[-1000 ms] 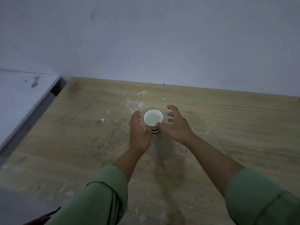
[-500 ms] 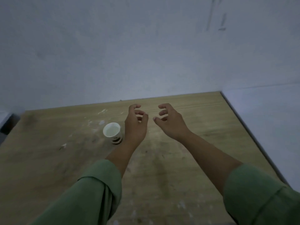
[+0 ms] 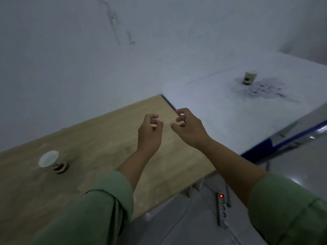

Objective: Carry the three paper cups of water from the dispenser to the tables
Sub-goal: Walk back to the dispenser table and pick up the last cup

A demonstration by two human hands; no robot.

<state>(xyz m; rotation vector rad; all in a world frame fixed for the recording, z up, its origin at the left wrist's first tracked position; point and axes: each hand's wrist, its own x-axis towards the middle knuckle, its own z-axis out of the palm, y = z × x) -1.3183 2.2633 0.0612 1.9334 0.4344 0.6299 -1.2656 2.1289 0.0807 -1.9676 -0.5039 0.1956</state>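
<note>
head view: left hand [image 3: 149, 133] and right hand [image 3: 189, 127] hang side by side, fingers [image 3: 180, 119] loosely curled and holding nothing. one paper cup [image 3: 51, 160] stands upright on the wooden tabletop [image 3: 99, 138] at nine o'clock (nearer the left hand); a second cup [image 3: 249, 77] sits on the white tabletop [image 3: 221, 112] at two o'clock.

Left hand [image 3: 150, 132] and right hand [image 3: 188, 127] raised, empty, fingers loosely curled
</note>
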